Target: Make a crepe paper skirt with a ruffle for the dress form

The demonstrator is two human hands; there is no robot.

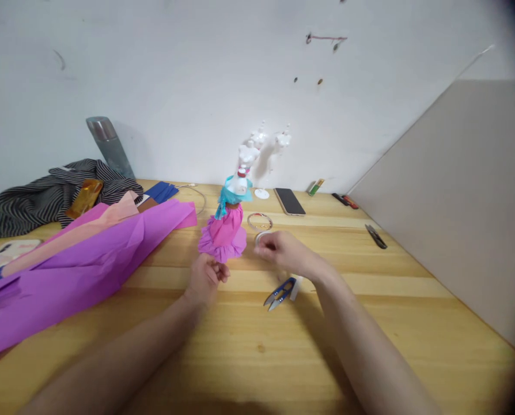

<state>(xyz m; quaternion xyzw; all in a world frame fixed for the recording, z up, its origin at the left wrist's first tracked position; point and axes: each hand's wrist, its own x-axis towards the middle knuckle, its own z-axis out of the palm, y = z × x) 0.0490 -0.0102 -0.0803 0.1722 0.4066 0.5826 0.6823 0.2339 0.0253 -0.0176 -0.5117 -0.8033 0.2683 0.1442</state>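
Note:
A small doll figure point(227, 222) in a pink ruffled paper dress with a teal collar stands on the wooden table point(257, 346). My left hand point(205, 279) is closed around the figure's base just below the skirt. My right hand point(283, 252) is to the right of the figure, fingers pinched on a small roll of clear tape point(260, 237). Blue thread snips point(279, 293) lie under my right wrist.
Purple and pink crepe paper sheets point(76, 253) cover the left side. Striped cloth point(54, 196), a grey flask point(108, 144), a phone point(290, 201), a wire ring point(260, 221), a white stand point(261, 150), a lighter point(315, 186) and a dark tool point(376, 236) lie farther back.

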